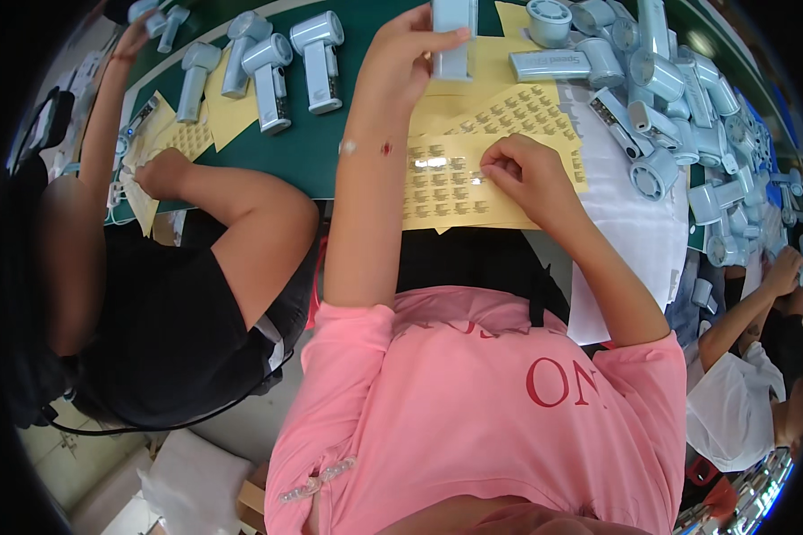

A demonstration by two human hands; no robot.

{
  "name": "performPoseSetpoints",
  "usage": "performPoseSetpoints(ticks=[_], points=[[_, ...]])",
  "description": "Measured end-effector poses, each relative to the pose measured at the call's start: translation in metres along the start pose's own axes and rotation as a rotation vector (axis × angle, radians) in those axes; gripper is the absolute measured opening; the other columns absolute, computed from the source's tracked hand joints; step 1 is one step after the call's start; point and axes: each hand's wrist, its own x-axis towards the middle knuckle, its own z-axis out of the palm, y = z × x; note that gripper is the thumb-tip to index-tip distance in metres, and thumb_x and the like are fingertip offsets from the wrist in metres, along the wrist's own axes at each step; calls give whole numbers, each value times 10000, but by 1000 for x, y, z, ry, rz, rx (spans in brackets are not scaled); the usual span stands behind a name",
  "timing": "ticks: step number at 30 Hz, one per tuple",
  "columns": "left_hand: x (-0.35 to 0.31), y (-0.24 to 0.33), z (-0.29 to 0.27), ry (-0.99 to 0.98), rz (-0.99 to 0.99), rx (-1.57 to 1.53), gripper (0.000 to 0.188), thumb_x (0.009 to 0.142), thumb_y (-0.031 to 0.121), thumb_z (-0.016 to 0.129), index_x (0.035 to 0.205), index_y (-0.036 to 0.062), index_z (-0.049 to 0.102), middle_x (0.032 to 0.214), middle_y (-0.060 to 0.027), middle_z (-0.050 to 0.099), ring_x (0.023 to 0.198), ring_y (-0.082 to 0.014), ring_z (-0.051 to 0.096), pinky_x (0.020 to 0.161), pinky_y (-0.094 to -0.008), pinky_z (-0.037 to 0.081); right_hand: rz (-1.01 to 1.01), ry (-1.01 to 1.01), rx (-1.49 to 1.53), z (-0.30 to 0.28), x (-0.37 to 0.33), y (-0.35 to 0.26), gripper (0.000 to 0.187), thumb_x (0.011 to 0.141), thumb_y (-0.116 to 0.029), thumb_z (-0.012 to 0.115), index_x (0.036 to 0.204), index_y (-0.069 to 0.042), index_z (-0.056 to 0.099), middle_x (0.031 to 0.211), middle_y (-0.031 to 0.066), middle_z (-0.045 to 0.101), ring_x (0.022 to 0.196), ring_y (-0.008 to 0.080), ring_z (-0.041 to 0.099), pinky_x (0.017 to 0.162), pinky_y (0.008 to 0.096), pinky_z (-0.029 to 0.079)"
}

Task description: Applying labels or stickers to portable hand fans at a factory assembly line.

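At the top edge of the view, my left hand point(406, 53) is closed around the pale blue body of a handheld fan point(455, 58); the fan's upper part is cut off by the frame. My right hand point(531, 178) rests over a yellow sheet of small labels point(442, 192), thumb and fingertips pinched together at its right part. Whatever sits in that pinch is too small or hidden to make out. A second label sheet point(517, 111) lies partly under the first one, farther back.
Several pale blue fans point(317, 58) lie on the green table point(303, 156) to the left. A big heap of fans point(678, 98) fills the right side, partly on white cloth point(611, 214). Co-workers sit close by, one person's hand point(161, 174) at left, another's point(783, 272) at right.
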Motion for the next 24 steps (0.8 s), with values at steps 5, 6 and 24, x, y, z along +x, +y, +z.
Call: performPoseSetpoints(ticks=[5,6,24], points=[[-89,5,31,97,-27,-144,465,769,134,667,1136,-61,458,1051,-154,577,979,-211,565,842,-307,452,-175,120,-279,15,-3,-4,95,755,-40,614,812,-10,544,741,110,525,663,257,539,595,335,429],[-100,3,35,115,-72,-144,427,821,153,618,1158,-47,449,1085,-149,578,958,-189,571,832,-300,460,-152,102,-391,16,-5,-4,101,755,-39,608,817,-15,532,756,124,521,694,288,544,612,357,430],[-127,0,42,244,-248,789,588,775,202,678,1211,-50,373,1018,-151,585,905,-168,575,763,-273,467,-196,108,260,-12,-45,-21,96,795,2,590,889,-14,584,818,50,545,681,139,534,600,237,427]])
